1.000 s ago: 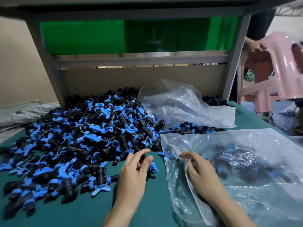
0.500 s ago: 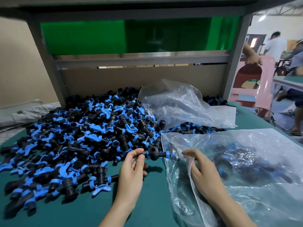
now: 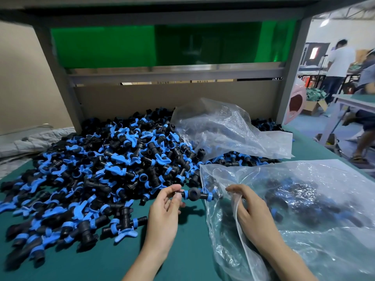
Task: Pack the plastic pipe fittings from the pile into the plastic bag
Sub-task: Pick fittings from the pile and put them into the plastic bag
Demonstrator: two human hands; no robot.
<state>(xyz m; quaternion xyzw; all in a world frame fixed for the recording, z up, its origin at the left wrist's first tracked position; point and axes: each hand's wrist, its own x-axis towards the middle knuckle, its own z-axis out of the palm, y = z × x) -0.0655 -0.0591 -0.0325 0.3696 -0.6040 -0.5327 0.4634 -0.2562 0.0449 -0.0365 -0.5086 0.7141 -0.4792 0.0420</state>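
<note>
A big pile of black and blue pipe fittings (image 3: 105,167) covers the left and middle of the green table. My left hand (image 3: 165,209) pinches one black fitting with blue rings (image 3: 195,194) by its end and holds it level at the mouth of the clear plastic bag (image 3: 304,209). My right hand (image 3: 253,216) grips the bag's edge and holds the mouth up. Several fittings lie inside the bag, dimly seen through the plastic.
A second, crumpled clear bag (image 3: 227,128) lies on the pile at the back. A grey bench frame (image 3: 60,82) with a green panel stands behind. Right of the table's edge are a pink chair (image 3: 297,102) and people at other tables.
My left hand picked a fitting out of the pile's front edge and carried it right to the bag's mouth. The pink chair at the right was moved back and away.
</note>
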